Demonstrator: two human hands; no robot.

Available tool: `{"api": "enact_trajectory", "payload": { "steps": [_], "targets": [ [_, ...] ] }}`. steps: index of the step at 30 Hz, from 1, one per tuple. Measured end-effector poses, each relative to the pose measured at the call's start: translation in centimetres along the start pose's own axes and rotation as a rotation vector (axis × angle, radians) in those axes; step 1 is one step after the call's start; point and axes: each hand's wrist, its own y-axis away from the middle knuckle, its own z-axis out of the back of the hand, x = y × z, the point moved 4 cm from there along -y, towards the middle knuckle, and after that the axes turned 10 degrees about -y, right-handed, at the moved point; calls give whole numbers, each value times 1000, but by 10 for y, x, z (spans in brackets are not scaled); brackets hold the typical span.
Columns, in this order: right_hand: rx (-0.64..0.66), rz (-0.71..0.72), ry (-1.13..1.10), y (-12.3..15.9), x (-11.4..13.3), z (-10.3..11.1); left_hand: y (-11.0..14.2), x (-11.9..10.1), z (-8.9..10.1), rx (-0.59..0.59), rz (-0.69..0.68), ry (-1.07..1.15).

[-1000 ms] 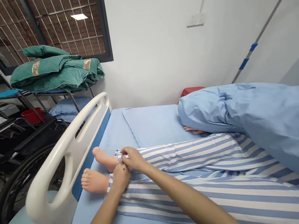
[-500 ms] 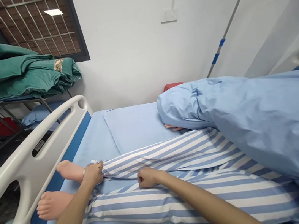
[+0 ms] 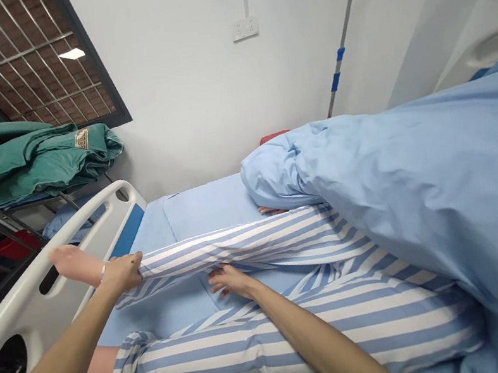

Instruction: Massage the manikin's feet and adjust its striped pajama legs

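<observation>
A manikin in blue-and-white striped trousers (image 3: 274, 330) lies on a hospital bed with a light blue sheet (image 3: 205, 210). My left hand (image 3: 122, 273) is closed round the ankle of the far leg (image 3: 72, 264) and holds it lifted off the mattress. My right hand (image 3: 229, 280) lies with fingers stretched out under that raised trouser leg, near the knee. The near leg rests flat on the sheet, its foot hidden behind my left forearm. A light blue quilt (image 3: 422, 182) covers the manikin's upper body.
A white footboard rail (image 3: 32, 295) runs along the left edge of the bed. Folded green blankets (image 3: 32, 157) sit on a rack behind it, with a red basin (image 3: 11, 244) below. An IV pole (image 3: 342, 35) leans against the white wall.
My left hand has raised the far leg by the ankle. My right hand has opened and slid under the lifted leg. The view has turned to the right.
</observation>
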Motion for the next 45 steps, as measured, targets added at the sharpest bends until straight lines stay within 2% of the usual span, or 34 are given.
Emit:
{"api": "enact_trajectory", "payload": {
  "steps": [4,7,11,15,19,24,27,30,35,39,42,45],
  "targets": [
    [57,191,-227,14,29,-4,1,-13,-5,11,110,85],
    [76,329,-309,25,55,-1,-5,-39,-13,3,159,223],
    [-13,467,-275,35,78,12,-14,-78,-15,-34,199,391],
    [-116,542,-196,37,84,24,-17,-111,-19,-78,241,500],
    [-189,569,-120,38,82,31,-15,-141,-33,-77,279,600],
    [-256,567,-64,35,80,36,-15,-154,-42,-62,291,614],
    [-271,542,-15,32,77,36,-15,-146,-42,-54,235,610],
    [-239,525,-7,28,71,35,-11,-124,-39,-59,211,539],
    [-151,425,-24,20,53,22,2,-59,-21,-89,184,296],
    [-16,194,-149,14,24,2,16,-13,8,-142,94,76],
    [33,-8,-184,11,2,-6,23,-2,24,-172,8,-20],
    [41,-49,-241,9,-5,-6,26,-1,27,-151,4,-32]
  ]
}}
